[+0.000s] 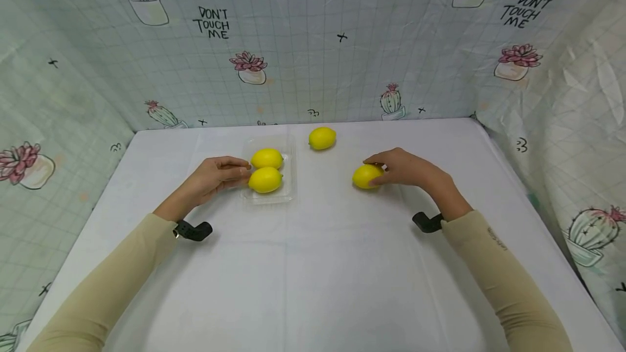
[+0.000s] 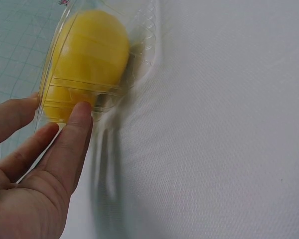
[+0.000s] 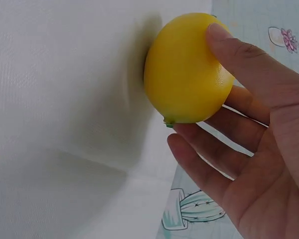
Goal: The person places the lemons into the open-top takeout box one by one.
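On the left of the white table, a clear plastic tray (image 1: 287,192) holds two yellow lemons, a rear lemon (image 1: 266,158) and a front lemon (image 1: 265,180). My left hand (image 1: 217,177) pinches the left side of this tray. In the left wrist view, the fingertips (image 2: 81,110) lie against the clear wall with a lemon (image 2: 92,50) right behind it. Right of the middle, my right hand (image 1: 403,167) grips another lemon (image 1: 365,176). The right wrist view shows the thumb on the near side of that lemon (image 3: 187,69), fingers behind and below, its green stem end exposed.
One more lemon (image 1: 322,138) lies near the table's back edge, between the tray and my right hand. A white cloth (image 1: 313,276) covers the table. Printed cactus sheets (image 1: 303,42) stand along the back and both sides.
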A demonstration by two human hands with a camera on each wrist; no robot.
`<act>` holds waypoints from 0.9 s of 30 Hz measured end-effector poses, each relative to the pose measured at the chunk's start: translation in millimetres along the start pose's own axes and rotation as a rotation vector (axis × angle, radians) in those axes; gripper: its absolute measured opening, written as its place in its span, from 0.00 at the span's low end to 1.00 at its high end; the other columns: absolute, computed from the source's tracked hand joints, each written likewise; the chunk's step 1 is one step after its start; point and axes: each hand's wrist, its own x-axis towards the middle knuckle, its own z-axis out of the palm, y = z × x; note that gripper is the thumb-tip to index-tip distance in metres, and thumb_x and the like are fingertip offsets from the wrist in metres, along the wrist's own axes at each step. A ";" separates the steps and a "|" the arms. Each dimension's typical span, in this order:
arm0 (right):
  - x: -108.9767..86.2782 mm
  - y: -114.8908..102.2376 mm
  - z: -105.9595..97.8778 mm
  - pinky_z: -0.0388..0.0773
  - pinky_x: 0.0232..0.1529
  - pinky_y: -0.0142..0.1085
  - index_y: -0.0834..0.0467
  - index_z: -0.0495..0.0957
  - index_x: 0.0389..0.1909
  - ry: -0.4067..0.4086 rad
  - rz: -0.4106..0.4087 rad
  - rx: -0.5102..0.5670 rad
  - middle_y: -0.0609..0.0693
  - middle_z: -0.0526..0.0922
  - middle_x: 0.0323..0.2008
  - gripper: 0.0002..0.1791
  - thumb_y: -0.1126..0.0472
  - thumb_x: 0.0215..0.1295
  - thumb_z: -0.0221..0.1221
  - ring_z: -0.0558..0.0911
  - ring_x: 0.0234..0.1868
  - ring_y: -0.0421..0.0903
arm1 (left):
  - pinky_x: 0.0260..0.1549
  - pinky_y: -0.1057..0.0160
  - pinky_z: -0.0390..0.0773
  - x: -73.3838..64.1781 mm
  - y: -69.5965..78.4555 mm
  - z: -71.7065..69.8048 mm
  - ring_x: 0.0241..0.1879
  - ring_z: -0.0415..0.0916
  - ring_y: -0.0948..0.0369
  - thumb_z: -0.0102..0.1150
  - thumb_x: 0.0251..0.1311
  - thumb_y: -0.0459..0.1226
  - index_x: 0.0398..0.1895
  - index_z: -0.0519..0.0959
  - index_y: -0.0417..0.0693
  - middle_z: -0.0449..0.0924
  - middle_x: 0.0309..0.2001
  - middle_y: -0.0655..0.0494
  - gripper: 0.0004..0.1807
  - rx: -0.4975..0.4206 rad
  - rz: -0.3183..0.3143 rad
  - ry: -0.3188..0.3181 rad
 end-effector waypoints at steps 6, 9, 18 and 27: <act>3.0 -0.2 2.9 0.77 0.65 0.52 0.59 0.76 0.67 0.005 0.013 -0.024 0.56 0.81 0.60 0.31 0.55 0.65 0.70 0.78 0.59 0.55 | 0.57 0.62 0.81 -0.3 0.0 0.3 0.51 0.83 0.65 0.61 0.72 0.37 0.68 0.68 0.30 0.74 0.62 0.42 0.28 0.018 -0.001 -0.005; 2.3 -0.9 3.2 0.76 0.65 0.53 0.58 0.75 0.68 0.009 -0.005 -0.028 0.56 0.80 0.61 0.31 0.55 0.65 0.70 0.77 0.59 0.54 | 0.57 0.61 0.81 -0.3 -0.1 0.6 0.51 0.83 0.65 0.61 0.71 0.37 0.68 0.69 0.31 0.75 0.61 0.44 0.28 0.013 -0.001 -0.002; -3.3 -8.4 3.0 0.66 0.72 0.57 0.57 0.72 0.71 -0.034 -0.050 -0.051 0.57 0.74 0.69 0.33 0.61 0.66 0.69 0.70 0.70 0.58 | 0.56 0.62 0.81 -0.5 -0.3 0.7 0.51 0.83 0.64 0.63 0.70 0.38 0.69 0.68 0.30 0.73 0.63 0.42 0.30 0.005 -0.005 -0.004; -2.9 -13.5 2.9 0.69 0.71 0.55 0.61 0.74 0.69 -0.010 -0.081 -0.123 0.58 0.76 0.67 0.32 0.61 0.64 0.70 0.74 0.67 0.57 | 0.59 0.61 0.80 -3.5 2.6 0.4 0.52 0.83 0.63 0.60 0.72 0.36 0.69 0.68 0.30 0.69 0.67 0.36 0.28 0.001 -0.012 -0.005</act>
